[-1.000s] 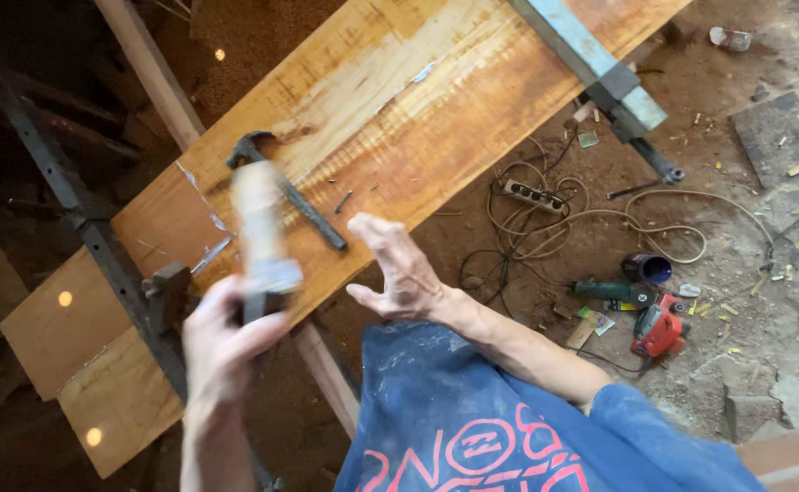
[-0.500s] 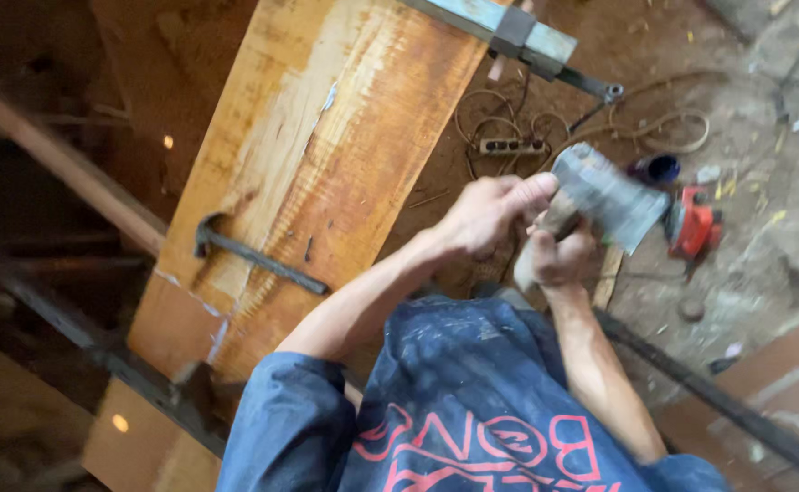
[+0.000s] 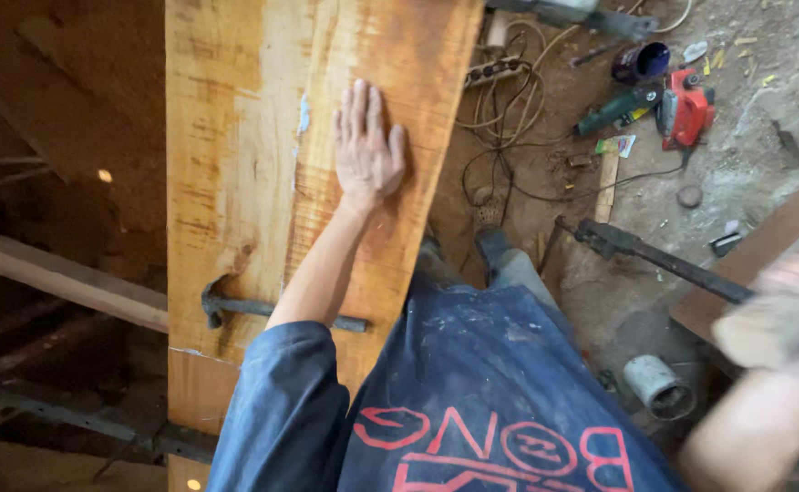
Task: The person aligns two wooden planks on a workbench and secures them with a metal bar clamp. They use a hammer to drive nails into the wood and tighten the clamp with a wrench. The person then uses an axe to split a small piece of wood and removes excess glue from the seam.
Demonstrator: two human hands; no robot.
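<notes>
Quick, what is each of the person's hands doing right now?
Left hand: open, flat on the wooden plank.
Right hand: blurred, seems to grip a pale object; cannot tell for sure.

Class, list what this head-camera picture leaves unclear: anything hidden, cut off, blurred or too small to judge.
- Right hand: motion-blurred, so its grip and the pale object it holds cannot be made out.
- Hammer: the middle of its handle is hidden under the left forearm.
- Plank: cut off by the top edge.
- Red power tool: too small to identify.
- Left hand: flat on the plank, clear.
</notes>
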